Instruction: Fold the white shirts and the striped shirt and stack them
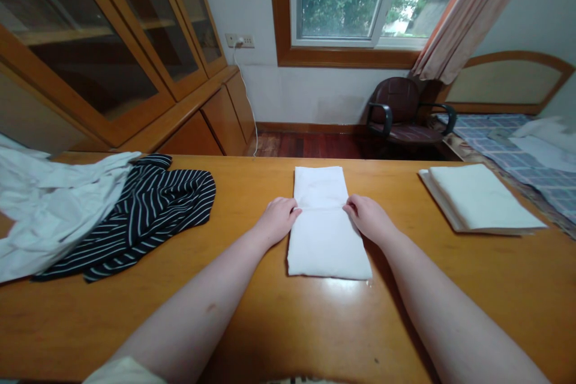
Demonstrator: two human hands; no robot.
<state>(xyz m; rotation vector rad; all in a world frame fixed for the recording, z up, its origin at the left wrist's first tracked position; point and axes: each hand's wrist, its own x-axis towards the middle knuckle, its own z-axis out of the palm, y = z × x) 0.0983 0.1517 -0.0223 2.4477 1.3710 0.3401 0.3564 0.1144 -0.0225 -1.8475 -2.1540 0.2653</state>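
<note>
A white cloth (327, 243), folded into a long narrow strip, lies flat on the wooden table (252, 324) in front of me. A crease runs across its middle. My left hand (282, 216) pinches the left edge at that crease, thumb and fingers closed on the fabric. On the opposite edge my right hand (365, 214) grips the cloth in the same way, level with the left. Whether the cloth is a garment or a towel cannot be made out.
Rumpled white clothing (58, 192) and a black-and-white striped garment (166, 204) lie at the table's left. A folded white cloth stack (481, 198) rests at the right. Beyond the table stand an armchair (398, 102), a bed (531, 144) and a glass-door cabinet (180, 90).
</note>
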